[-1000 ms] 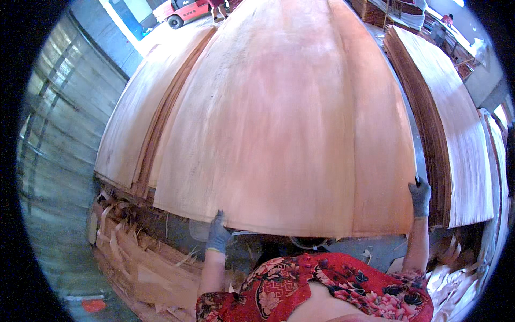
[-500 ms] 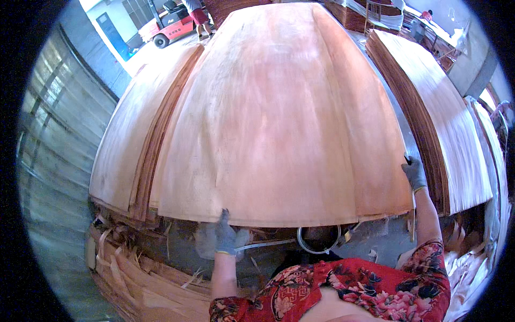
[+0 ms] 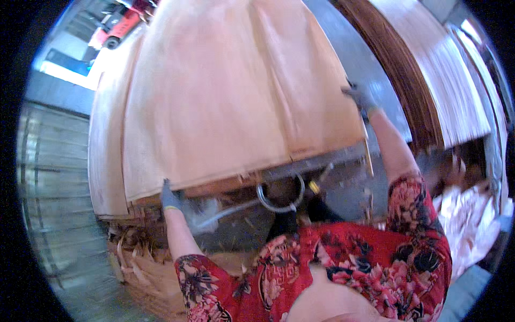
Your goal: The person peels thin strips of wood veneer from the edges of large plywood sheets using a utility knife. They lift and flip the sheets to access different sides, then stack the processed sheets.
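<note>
A broad, thin sheet of pale wood veneer (image 3: pixel 209 102) lies before me, with a raised fold running along its right part. My left hand (image 3: pixel 171 197), in a grey glove with darker fingertips, is closed on its near edge toward the left corner. At the right edge, a little up from the near corner, my gloved right hand (image 3: pixel 362 97) grips the same sheet; motion blurs its fingers. The thumbs' placement under the sheet is hidden. Beneath the near edge another reddish-brown wood layer (image 3: pixel 225 185) shows.
A veneer stack (image 3: pixel 107 161) sits left of the sheet, and another stack (image 3: pixel 429 59) with dark brown edges stands right, beyond a grey-blue surface (image 3: pixel 348 48). A metal ring (image 3: pixel 259 196) hangs near my body. Veneer scraps (image 3: pixel 155 279) lie lower left; a red forklift (image 3: pixel 120 27) stands far left.
The sheet and both hands have shifted left, and the sheet now covers the left stack's brown edge. The grey-blue gap at the right has widened. My view has tilted and turned.
</note>
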A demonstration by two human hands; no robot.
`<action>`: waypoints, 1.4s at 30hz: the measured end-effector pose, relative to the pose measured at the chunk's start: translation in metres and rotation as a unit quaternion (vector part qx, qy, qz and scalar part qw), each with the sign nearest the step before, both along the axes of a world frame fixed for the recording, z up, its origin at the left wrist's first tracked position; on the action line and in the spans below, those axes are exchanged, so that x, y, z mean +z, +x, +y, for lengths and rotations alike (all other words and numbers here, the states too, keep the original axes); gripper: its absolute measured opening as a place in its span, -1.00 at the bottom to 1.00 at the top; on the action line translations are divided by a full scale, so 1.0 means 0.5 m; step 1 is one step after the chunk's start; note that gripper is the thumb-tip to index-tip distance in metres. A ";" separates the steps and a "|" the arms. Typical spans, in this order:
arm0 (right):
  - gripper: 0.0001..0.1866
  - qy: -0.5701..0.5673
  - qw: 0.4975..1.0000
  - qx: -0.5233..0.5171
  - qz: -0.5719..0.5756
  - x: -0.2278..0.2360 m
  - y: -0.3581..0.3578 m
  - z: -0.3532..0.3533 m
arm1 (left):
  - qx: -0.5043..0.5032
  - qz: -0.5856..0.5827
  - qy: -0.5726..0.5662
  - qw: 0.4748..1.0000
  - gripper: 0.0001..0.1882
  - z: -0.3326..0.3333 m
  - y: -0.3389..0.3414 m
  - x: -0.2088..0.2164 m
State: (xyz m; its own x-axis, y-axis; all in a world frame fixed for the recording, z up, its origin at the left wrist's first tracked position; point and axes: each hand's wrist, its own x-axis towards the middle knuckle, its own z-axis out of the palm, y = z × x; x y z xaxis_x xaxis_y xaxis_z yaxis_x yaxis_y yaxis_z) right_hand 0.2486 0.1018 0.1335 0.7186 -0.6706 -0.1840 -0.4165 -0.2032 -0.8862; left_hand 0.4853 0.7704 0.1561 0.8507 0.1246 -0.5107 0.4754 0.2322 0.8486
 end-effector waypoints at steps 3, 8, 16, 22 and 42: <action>-0.32 -0.082 0.989 -0.014 0.119 0.024 -0.098 0.003 | 0.120 -0.066 0.292 0.947 -0.60 -0.083 -0.062 0.026; -0.22 -0.197 0.962 -0.032 0.186 0.081 -0.266 0.178 | -0.047 -0.296 0.528 0.795 -0.50 -0.228 -0.172 0.006; -0.29 -0.092 0.970 0.008 0.226 0.078 -0.258 0.315 | -0.348 -0.407 0.706 0.463 -0.23 -0.526 -0.237 -0.109; -0.66 0.300 0.946 -0.078 -0.090 0.262 -0.334 0.317 | -0.355 -0.381 0.704 0.483 -0.25 -0.519 -0.248 -0.095; -0.93 -0.070 0.992 -0.085 0.061 0.218 -0.661 0.226 | -0.352 -0.399 0.637 0.558 -0.24 -0.524 -0.270 -0.075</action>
State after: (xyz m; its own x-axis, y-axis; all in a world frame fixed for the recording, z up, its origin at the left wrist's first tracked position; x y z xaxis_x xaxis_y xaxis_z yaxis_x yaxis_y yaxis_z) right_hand -0.0821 0.2148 0.2427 0.5716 -0.8049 -0.1597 -0.5579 -0.2385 -0.7949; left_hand 0.3501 0.5086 0.1187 0.8110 -0.5541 0.1878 -0.5787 -0.8069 0.1182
